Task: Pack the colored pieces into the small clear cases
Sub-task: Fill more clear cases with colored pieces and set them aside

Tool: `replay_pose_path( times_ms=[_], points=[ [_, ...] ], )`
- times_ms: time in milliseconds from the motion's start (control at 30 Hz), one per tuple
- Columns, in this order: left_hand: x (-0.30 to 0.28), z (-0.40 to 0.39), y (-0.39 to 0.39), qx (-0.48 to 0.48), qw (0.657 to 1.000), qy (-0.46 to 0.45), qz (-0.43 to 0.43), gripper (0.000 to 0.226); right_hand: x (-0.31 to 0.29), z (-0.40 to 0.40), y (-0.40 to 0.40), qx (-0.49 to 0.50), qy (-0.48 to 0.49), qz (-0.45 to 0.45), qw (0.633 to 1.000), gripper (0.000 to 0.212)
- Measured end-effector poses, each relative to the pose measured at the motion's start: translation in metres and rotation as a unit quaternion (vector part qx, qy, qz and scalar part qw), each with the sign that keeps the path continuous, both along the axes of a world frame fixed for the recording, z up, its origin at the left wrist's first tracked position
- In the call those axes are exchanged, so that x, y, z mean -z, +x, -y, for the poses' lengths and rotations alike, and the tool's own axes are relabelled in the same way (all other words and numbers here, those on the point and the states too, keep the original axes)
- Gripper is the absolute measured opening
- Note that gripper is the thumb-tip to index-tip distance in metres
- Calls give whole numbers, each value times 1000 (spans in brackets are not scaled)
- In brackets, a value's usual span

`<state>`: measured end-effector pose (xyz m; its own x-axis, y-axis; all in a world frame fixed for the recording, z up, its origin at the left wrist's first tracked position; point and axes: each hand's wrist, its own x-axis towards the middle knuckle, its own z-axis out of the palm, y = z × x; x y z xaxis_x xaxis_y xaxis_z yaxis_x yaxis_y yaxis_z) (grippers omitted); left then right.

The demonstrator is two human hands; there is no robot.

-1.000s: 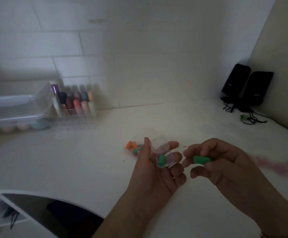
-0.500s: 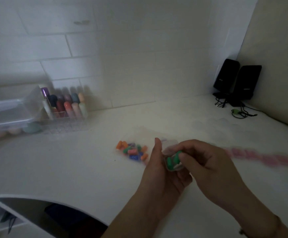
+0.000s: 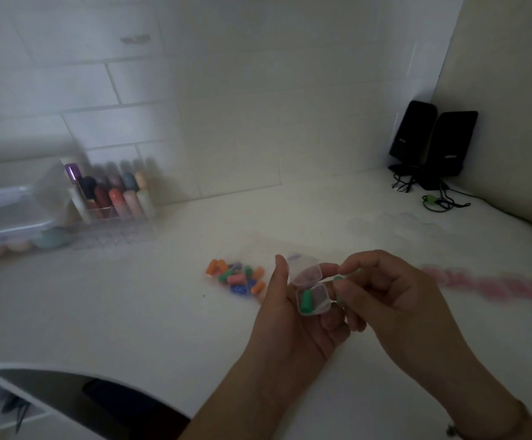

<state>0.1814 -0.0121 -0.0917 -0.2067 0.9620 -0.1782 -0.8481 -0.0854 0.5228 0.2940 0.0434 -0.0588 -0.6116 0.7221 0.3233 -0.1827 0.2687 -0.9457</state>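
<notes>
Near the middle of the table [image 3: 131, 312], left hand [image 3: 293, 319] cradling a small clear case [image 3: 313, 296] on curled fingers, thumb upright along its left side, hinged lid [image 3: 304, 269] standing open toward the far side. Already lying inside the case, one green piece [image 3: 306, 300]. Just right of it, right hand [image 3: 394, 300] pinching a second green piece [image 3: 338, 278] between thumb and fingertips, only slivers of green showing, hovering beside the case's right edge and not yet inside.

Lying loose on the table to the left of the hands, a pile of colored pieces [image 3: 237, 278]: orange, green, pink, blue. Farther right, a blurred pink strip [image 3: 493, 285], too smeared to identify.

Judging by look: pieces seeming light, rounded and possibly soft, so likely rolling or squashing under a hard squeeze; best taken across the middle with fingertip pads. Case seeming thin, light and slick, likely tipping or snapping shut if nudged; best held by its lower half, fingers staying off the lid and hinge.

At the far left, a clear rack of bottles [image 3: 112, 195]; at the far right, two black speakers [image 3: 433, 144] with cables.
</notes>
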Motion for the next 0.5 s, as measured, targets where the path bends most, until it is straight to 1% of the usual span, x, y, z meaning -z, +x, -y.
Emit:
replay_pose_path(
  times_ms=[67, 100, 167, 233, 300, 367, 433, 500],
  points=[
    [0, 0, 2, 3, 1000, 0, -3, 65, 0, 4, -1, 21, 52, 11, 998, 19],
    [0, 1, 3, 5, 1000, -2, -10, 65, 2, 5, -2, 39, 96, 27, 994, 24],
    [-1, 0, 4, 0, 1000, -15, -21, 67, 3, 7, -2, 69, 198, 66, 975, 32],
    [-1, 1, 4, -16, 999, -30, -25, 66, 5, 6, -3, 83, 268, 94, 955, 31],
    [-1, 2, 5, -32, 999, -30, -27, 64, 9, 3, -4, 88, 288, 107, 948, 27],
    [-1, 2, 5, -40, 998, -28, -30, 57, 14, 0, -5, 90, 302, 131, 940, 17],
    [-2, 2, 4, -39, 998, -28, -33, 54, 15, 0, -4, 87, 305, 164, 934, 21],
    [-1, 1, 4, -42, 998, -35, -36, 56, 13, 1, -2, 73, 290, 176, 938, 25]
  ],
)
